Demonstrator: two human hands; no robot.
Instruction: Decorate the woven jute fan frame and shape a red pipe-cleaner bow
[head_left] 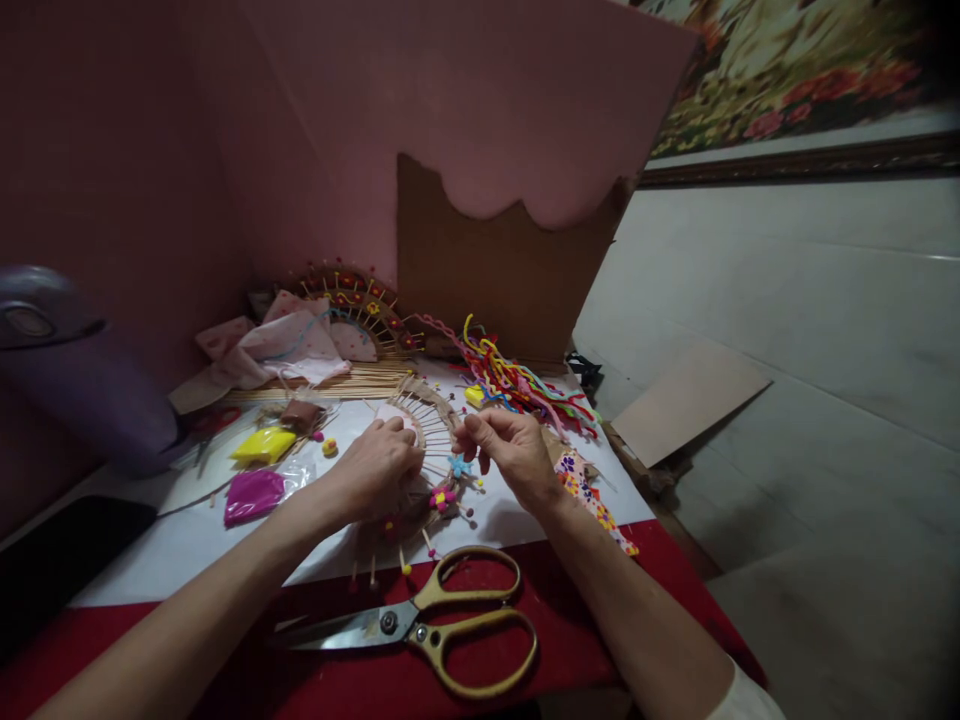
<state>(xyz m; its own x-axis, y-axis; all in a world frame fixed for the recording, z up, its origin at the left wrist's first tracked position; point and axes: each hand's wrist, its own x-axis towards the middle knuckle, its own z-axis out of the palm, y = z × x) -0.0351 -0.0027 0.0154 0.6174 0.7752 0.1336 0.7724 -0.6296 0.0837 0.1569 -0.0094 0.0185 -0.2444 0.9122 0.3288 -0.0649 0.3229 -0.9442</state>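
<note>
One stick fan [431,420]: is lying between left hand [379,468] and right hand [514,452].
Left: is pressing it, curled.
Right: is pinching its stick.

You are resting your left hand [379,465] on the stick wheel [433,420] lying on the sheet [517,512], with your right hand [510,450] pinching its rim from the right. The scissors [427,625] are lying in front of both hands, nearer you, and two clay packets [259,468] are sitting left of your left hand. Behind your right hand the pipe cleaners [525,385] are lying heaped, with the cardboard panel [510,270] standing upright behind them.
</note>
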